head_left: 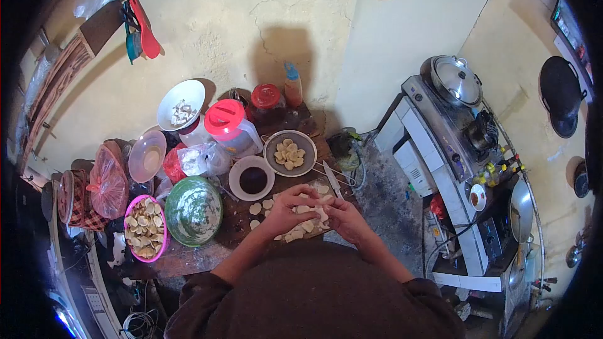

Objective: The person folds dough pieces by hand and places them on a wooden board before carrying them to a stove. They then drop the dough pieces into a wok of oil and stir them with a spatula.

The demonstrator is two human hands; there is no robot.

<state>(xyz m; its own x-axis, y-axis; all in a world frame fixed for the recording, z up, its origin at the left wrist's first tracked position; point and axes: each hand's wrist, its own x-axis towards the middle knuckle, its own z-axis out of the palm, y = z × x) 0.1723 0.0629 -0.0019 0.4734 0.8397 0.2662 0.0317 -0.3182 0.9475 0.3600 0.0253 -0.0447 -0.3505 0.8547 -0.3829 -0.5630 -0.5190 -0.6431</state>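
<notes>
My left hand (293, 209) and my right hand (345, 218) meet over the near edge of the table. Their fingertips pinch a small pale piece of dough (325, 200), partly covered by the fingers. Beneath them, several flat dough pieces (306, 226) lie on a floured patch, some hidden by my hands. A knife (331, 177) rests just beyond my right hand. Farther back, a strainer (268, 156) holds several pale dough pieces. To its left stands a white bowl (233, 183) of dark liquid.
A green basin (194, 211) and a pink-rimmed basket (166, 238) heaped with pale pieces stand at left. Behind are a red-lidded pitcher (226, 117), a red-lidded jar (267, 97) and a bottle (293, 88). A stove (433, 122) with a lidded pot (457, 81) is at right.
</notes>
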